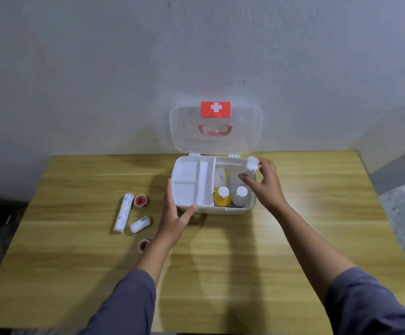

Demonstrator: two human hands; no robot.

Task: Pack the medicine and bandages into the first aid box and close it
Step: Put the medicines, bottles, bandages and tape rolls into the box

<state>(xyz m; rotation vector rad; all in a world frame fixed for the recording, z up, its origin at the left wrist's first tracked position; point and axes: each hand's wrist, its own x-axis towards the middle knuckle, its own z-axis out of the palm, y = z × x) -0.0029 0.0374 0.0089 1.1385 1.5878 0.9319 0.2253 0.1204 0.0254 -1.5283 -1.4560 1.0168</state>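
The white first aid box [241,210] stands open on the table, its clear lid [187,131] upright against the wall. Inside, a white divided tray [189,180] fills the left half; a yellow bottle [222,197] and a white bottle [241,195] stand at the front right, with a white roll [219,176] behind them. My right hand [265,183] holds a white bandage roll [252,165] over the box's right rear corner. My left hand [175,213] rests with spread fingers against the box's front left corner. Left of the box lie a long bandage roll [123,212], a short bandage roll [140,224] and two red tape rolls [140,201], [144,244].
The wooden table [220,262] runs back to a grey wall. Its left edge drops to a dark floor, and its right edge borders a speckled floor [404,213]. A red handle [215,130] shows through the lid.
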